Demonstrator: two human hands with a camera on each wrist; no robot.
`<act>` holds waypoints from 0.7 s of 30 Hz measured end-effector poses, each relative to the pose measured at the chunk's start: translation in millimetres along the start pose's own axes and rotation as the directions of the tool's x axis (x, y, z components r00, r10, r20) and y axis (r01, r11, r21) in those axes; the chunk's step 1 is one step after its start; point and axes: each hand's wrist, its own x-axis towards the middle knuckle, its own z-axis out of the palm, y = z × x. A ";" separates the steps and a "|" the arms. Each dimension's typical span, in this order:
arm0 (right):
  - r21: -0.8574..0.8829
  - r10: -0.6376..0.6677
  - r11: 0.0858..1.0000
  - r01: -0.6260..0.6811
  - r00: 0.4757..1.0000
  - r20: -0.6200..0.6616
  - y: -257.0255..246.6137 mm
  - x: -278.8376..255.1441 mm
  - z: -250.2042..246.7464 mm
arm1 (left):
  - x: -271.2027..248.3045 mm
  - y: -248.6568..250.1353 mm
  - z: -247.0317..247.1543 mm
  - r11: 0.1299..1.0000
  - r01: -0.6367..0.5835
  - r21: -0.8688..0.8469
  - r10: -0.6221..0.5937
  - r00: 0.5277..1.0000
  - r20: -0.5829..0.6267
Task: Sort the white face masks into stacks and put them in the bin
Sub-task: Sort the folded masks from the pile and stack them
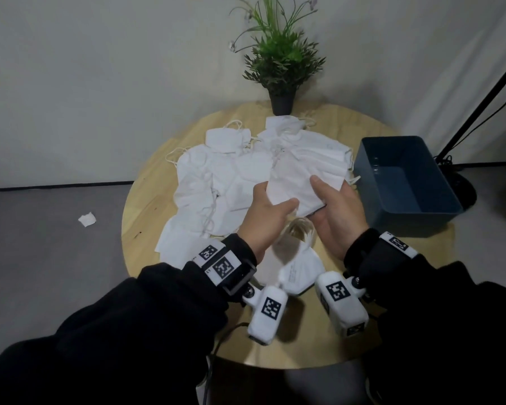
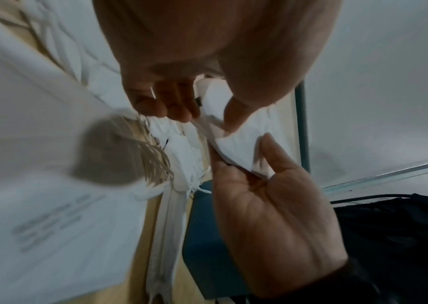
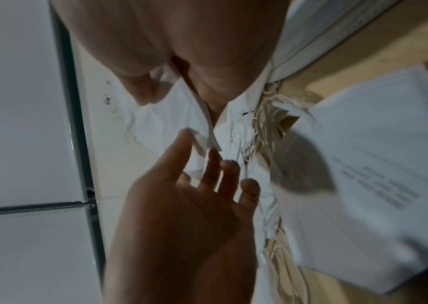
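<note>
Both hands hold one flat stack of white face masks (image 1: 300, 182) above the middle of the round wooden table (image 1: 146, 200). My left hand (image 1: 276, 201) pinches its near left corner, thumb on top and fingers beneath. At the stack's right edge, my right hand (image 1: 329, 190) grips it the same way. The left wrist view shows the stack (image 2: 236, 139) between my left thumb and the right hand (image 2: 272, 195). More loose masks (image 1: 216, 182) lie spread over the table's left and back. The dark blue bin (image 1: 438, 206) stands at the right edge and looks empty.
A folded mask with printed text (image 1: 295, 273) and its ear loops lie near the table's front edge, under my wrists. A potted plant (image 1: 281, 71) stands at the back of the table. A white scrap (image 1: 87, 220) lies on the floor at left. A black stand (image 1: 479, 97) rises behind the bin.
</note>
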 end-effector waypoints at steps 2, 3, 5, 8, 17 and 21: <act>0.057 0.025 0.998 -0.024 1.000 -0.018 -2.9 1.2 -4.0 | -0.5 2.0 -3.0 0.998 0.052 -0.025 -0.050 0.996 0.071; 0.067 0.032 0.997 -0.031 0.999 -0.013 -4.1 0.9 -4.8 | -1.0 3.9 -4.9 0.993 0.098 -0.062 -0.091 0.990 0.107; 0.015 0.015 1.000 -0.015 1.000 0.020 -6.2 -0.8 -4.1 | -2.0 9.0 -10.4 0.983 0.116 -0.146 -0.092 0.983 0.161; -0.119 -0.026 0.992 0.031 0.999 0.036 -8.7 -2.0 -4.5 | 3.1 17.9 -26.7 0.999 -0.054 -0.005 0.054 0.994 0.092; -0.475 -0.054 0.872 0.120 0.987 0.149 -8.6 -1.3 -25.5 | 3.3 29.5 -74.9 0.724 -0.382 0.574 0.298 0.924 0.239; -0.536 -0.021 0.840 0.081 0.993 0.118 -0.9 -3.8 -24.1 | -2.0 17.6 -69.7 0.690 -0.449 0.568 0.305 0.892 0.335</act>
